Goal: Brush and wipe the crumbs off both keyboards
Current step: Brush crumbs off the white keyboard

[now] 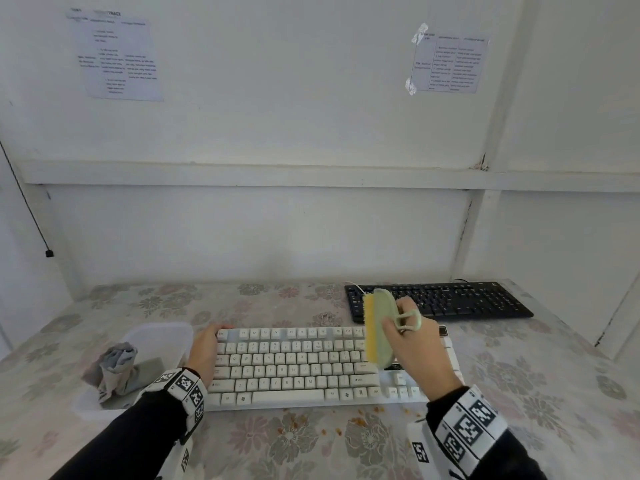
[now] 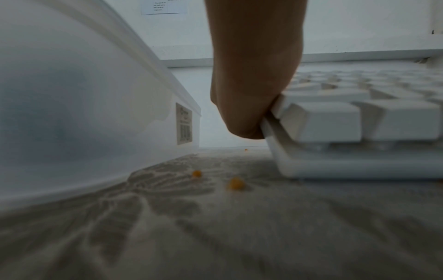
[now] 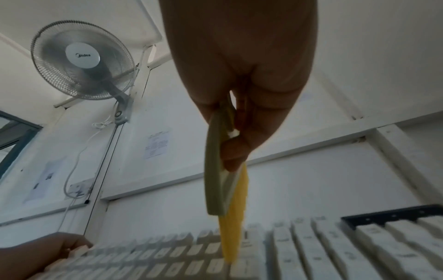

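Note:
A white keyboard (image 1: pixel 298 367) lies near the table's front edge. My left hand (image 1: pixel 204 351) rests against its left end with the fingers reaching the far corner; in the left wrist view the palm (image 2: pixel 249 94) presses on that keyboard's edge (image 2: pixel 311 163). My right hand (image 1: pixel 412 344) grips a pale green brush (image 1: pixel 379 327) with yellow bristles, lifted above the white keyboard's right half with the bristles facing left. In the right wrist view the brush (image 3: pixel 223 181) hangs over the keys (image 3: pixel 299 252). A black keyboard (image 1: pixel 440 301) lies behind at the right. Orange crumbs (image 1: pixel 360 422) dot the tablecloth in front.
A translucent plastic bin (image 1: pixel 156 344) holding a crumpled grey cloth (image 1: pixel 116 367) stands just left of the white keyboard. A floral tablecloth (image 1: pixel 277 445) covers the table, with the white wall close behind. A wall fan (image 3: pixel 81 60) hangs up at the left.

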The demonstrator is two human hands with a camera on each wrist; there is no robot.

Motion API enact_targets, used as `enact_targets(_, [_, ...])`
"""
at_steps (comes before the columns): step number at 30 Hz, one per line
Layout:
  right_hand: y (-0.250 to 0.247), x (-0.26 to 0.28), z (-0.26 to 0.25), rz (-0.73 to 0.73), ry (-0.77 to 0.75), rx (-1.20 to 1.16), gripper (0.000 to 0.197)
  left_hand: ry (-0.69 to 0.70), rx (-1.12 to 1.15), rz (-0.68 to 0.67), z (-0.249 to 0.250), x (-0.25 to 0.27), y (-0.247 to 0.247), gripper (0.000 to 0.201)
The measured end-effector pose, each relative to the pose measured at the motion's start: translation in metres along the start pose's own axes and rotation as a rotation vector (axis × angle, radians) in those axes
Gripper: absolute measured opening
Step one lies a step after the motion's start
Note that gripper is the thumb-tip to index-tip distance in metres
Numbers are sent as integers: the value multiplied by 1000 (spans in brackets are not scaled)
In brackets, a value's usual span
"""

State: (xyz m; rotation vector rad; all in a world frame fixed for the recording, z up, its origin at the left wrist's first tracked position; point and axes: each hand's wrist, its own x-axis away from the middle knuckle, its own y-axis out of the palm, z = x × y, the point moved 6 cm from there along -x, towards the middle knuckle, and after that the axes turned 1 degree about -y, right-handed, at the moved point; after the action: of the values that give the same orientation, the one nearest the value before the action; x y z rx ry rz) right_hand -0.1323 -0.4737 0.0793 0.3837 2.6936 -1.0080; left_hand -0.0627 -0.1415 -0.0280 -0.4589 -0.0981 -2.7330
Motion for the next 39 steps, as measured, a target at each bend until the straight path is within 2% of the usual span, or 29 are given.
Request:
enact_targets(3, [19, -1, -3, -65, 29, 4, 3, 4, -2, -6, 1, 2, 0, 32])
enact_targets(7, [32, 7, 7, -197, 107, 105, 20, -8, 4, -2, 1, 2, -1, 31])
enact_targets(12, [28, 19, 7, -310, 207, 91, 23, -28, 1, 4, 3, 6, -2, 31])
enact_targets(14, [24, 17, 0, -289, 213, 85, 28, -28, -6, 4, 4, 7, -2, 31])
enact_targets(16, [20, 12, -10, -194, 146, 91, 26, -21, -3, 12, 5, 9, -3, 32])
enact_targets(20, [30, 6, -34, -79, -11, -25, 3, -8, 0, 24, 6, 10, -6, 32])
enact_targets(23, [44, 9, -36, -128, -20, -8, 7, -7, 3, 10, 8, 12, -3, 31])
enact_targets(28, [55, 27, -27, -266, 45, 92, 34, 8, 5, 6, 9, 11, -2, 30])
enact_targets(32, [51, 34, -27, -335, 87, 110, 30, 8, 18, 6, 7, 8, 0, 30])
enact_targets(35, [48, 28, -38, -264, 61, 79, 32, -3, 32, 6, 7, 8, 0, 30])
enact_targets(39, [59, 17, -57, -160, -23, -105, 13, -9, 60, 30, 7, 7, -2, 29])
